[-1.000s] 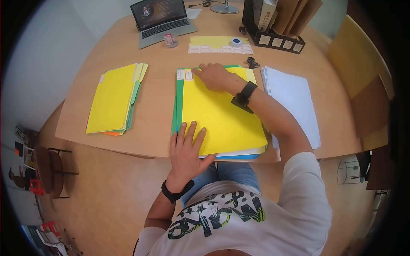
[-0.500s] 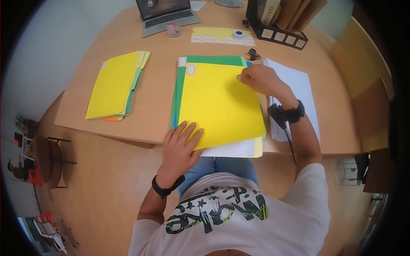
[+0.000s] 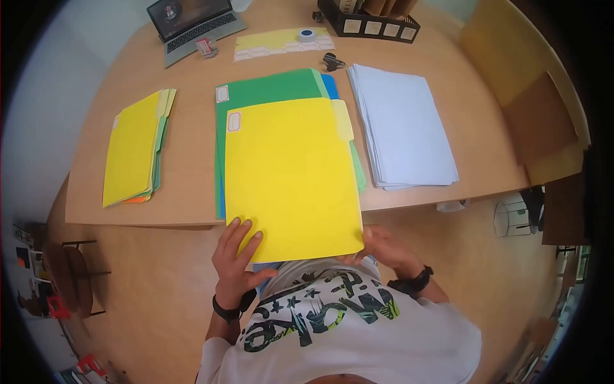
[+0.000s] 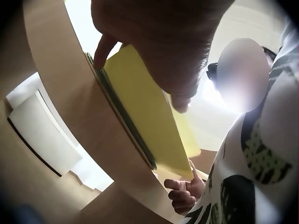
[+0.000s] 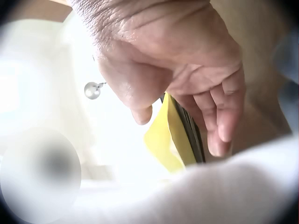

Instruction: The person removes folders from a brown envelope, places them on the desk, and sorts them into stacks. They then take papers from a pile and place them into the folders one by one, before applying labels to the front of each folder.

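Note:
A yellow file folder (image 3: 291,173) with a red-bordered label (image 3: 234,121) lies over green (image 3: 275,89) and blue folders (image 3: 329,86). Its lower end juts past the table's front edge toward the person. The left hand (image 3: 236,256) rests its spread fingers on the folder's lower left corner, thumb below the bottom edge. At the lower right corner is the right hand (image 3: 387,248). In the right wrist view, the yellow folder's edge (image 5: 161,140) stands between the right thumb and the loosely bent fingers, with a gap around it.
A second pile of folders (image 3: 132,150) lies at left, and a stack of white paper (image 3: 409,128) at right. Farther back are a laptop (image 3: 198,32), a label sheet (image 3: 252,51) with a white round object (image 3: 307,35), a black clip (image 3: 332,62) and a black file holder (image 3: 384,29).
The yellow folder has slid toward the person, baring more of the green and blue folders. The right hand has moved from the folder's top edge to its lower right corner.

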Demonstrator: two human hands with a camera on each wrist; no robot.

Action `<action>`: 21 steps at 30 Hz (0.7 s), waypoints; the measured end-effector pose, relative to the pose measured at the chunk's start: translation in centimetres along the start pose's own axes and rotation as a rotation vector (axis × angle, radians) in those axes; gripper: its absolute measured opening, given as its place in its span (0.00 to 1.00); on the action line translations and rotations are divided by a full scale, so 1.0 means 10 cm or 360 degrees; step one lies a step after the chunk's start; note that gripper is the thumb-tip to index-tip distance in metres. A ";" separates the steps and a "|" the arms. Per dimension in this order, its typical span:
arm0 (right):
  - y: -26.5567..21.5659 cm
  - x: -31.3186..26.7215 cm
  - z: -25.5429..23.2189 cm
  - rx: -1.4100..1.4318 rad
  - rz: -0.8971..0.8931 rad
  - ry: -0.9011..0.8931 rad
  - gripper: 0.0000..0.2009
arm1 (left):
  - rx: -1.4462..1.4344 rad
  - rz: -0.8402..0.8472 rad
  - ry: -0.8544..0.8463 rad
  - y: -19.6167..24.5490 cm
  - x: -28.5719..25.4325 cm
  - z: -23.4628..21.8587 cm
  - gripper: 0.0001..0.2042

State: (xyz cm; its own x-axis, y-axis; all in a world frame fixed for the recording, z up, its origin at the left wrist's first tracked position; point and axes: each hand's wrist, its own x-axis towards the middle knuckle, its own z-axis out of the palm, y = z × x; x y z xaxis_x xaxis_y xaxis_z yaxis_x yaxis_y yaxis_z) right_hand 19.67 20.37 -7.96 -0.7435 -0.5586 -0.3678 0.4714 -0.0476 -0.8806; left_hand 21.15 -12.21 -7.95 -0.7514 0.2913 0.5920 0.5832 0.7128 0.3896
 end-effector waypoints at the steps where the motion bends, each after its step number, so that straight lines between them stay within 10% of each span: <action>1: 0.10 0.04 0.01 0.0126 -0.0048 0.0026 0.25 | -0.0041 0.0029 0.0007 0.00 -0.01 0.00 0.25; 4: 0.17 0.14 0.06 0.0245 -0.0226 0.0164 0.20 | -0.0374 -0.0479 0.0861 0.06 -0.17 0.24 0.30; 7: -0.02 0.20 0.13 0.0049 -0.0344 0.0269 0.15 | -0.0876 -0.1180 0.0747 0.00 -0.44 0.26 0.29; 11: -0.04 0.22 0.13 0.0127 -0.0204 0.0066 0.13 | -0.2186 -0.1391 0.0016 0.07 -0.51 0.23 0.18; 14: -0.13 0.28 0.22 0.0022 -0.0249 0.0016 0.14 | -0.1983 -0.1298 -0.0006 0.23 -0.36 0.15 0.17; 21: -0.21 0.58 0.43 0.0251 -0.0650 -0.0342 0.26 | -0.1687 -0.1201 0.1001 -0.05 -0.09 -0.22 0.15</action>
State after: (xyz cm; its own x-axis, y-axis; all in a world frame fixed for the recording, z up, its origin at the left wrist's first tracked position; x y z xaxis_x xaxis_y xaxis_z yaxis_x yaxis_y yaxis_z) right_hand 16.45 13.66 -6.99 -0.7758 -0.6255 0.0827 0.2401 -0.4139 -0.8781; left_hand 22.18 -14.20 -7.09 -0.8827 -0.4567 0.1104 0.2761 -0.3140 0.9084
